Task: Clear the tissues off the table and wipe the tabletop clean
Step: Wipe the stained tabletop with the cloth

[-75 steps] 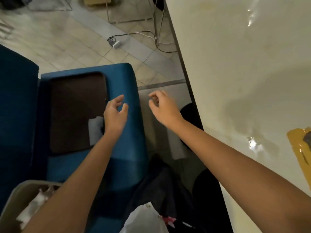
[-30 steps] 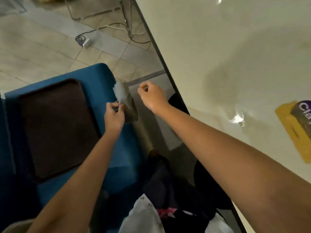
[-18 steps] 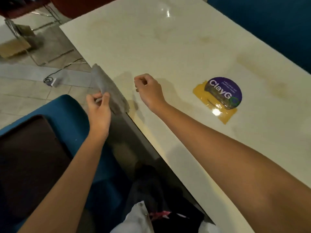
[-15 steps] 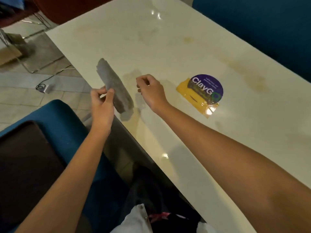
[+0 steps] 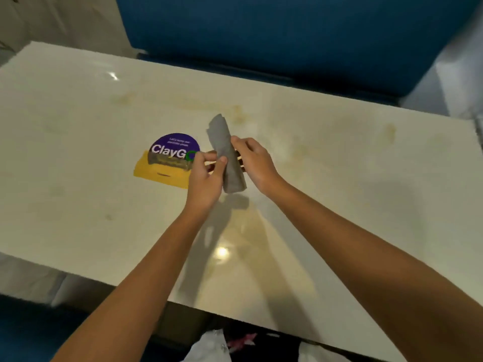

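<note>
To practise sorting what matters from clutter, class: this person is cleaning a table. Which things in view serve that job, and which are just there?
Part of the job:
folded grey wipe, pinched between left hand and right hand
tabletop
brownish stains on it

Just there:
ClayGo sticker
blue seat beyond the table
white bag at the near edge

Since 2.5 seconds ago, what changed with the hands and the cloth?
The left hand lifted the grey cloth off the tray and carried it over the table; the right hand, empty before, now grips it too. The sticker stayed put.
</note>
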